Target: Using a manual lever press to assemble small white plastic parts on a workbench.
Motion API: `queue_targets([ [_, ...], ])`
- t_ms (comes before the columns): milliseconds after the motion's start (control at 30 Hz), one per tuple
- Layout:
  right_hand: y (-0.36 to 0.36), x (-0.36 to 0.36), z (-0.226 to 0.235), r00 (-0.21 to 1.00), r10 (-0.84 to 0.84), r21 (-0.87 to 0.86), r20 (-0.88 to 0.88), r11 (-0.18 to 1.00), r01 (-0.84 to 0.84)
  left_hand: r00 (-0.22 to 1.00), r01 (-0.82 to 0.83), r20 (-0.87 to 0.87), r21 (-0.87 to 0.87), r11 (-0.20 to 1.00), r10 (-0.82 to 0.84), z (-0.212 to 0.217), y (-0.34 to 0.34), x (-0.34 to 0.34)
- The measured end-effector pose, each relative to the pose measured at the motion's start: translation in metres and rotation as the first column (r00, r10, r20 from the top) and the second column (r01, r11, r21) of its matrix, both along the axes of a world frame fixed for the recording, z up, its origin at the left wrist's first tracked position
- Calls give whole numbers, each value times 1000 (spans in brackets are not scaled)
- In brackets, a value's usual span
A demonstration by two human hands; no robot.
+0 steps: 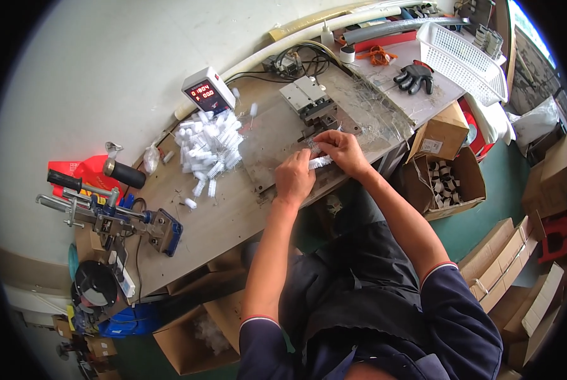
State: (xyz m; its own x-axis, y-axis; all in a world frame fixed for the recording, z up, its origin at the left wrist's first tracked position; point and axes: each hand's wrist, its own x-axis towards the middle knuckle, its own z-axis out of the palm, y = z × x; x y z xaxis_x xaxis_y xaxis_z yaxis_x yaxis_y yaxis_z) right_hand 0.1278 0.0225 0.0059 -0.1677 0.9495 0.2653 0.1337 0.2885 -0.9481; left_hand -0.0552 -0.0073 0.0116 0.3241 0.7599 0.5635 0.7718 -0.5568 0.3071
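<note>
Dark apron (366, 297) nearest; left hand (294, 179) and right hand (340, 150) pinch one white ribbed part (319, 163), fingers closed, at surface (233, 215) near edge; white parts pile (207, 152) mid-surface, cardboard boxes (451, 183) on green floor (461, 225)

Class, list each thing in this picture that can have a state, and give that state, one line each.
left hand: closed on the small white part
right hand: pinching the small white part
small white part: held between both hands
counter box: display lit
cardboard box: flaps open
black gloves: lying unworn
</note>
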Motion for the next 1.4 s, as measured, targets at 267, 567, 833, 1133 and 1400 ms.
queue_targets([
  [267, -5, 8, 8, 953, 131, -143, -273, 974, -175, 997, -40, -54, 181, 983, 50, -3, -7, 0],
  [567, -3, 5, 5, 928, 143, -161, -345, 965, -209, 991, -45, -105, 281, 959, 78, 0, -8, -3],
  [833, 1, 9, -3, 933, 101, -137, -345, 978, -157, 991, -37, -115, 294, 955, 74, -3, -8, 2],
  [1133, 3, 6, -8, 963, 69, -91, -259, 991, -96, 999, -24, -21, 247, 969, 30, -3, -7, 1],
  [1400, -3, -12, -1, 979, 53, -165, -195, 983, -86, 948, -187, 287, 153, 970, 138, 2, -48, -66],
])
